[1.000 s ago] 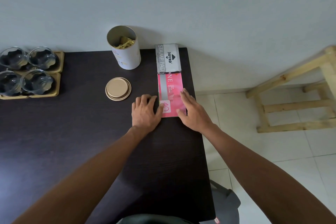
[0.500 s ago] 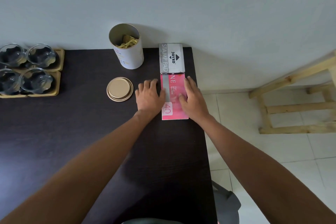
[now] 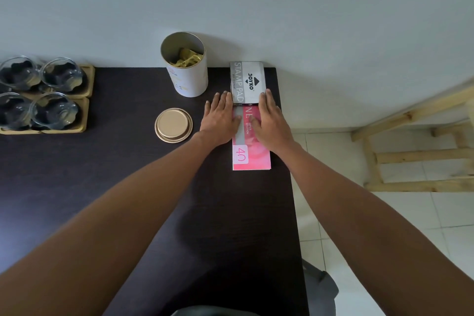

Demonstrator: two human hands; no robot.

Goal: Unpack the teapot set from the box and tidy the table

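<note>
A pink box lies flat near the right edge of the dark table, end to end with a grey stamp pad box behind it. My left hand rests flat along the pink box's left side, fingertips beside the grey box. My right hand lies flat over the pink box's right side, fingertips touching the grey box. Neither hand grips anything. Several glass cups sit on wooden coasters at the far left.
An open white tin with gold packets inside stands at the back, its gold lid on the table in front. A wooden frame stands on the tiled floor to the right. The wall runs behind the table.
Both hands have slid away from me along the pink box, from its near end to its far end, where the fingertips now reach the grey stamp pad box.
</note>
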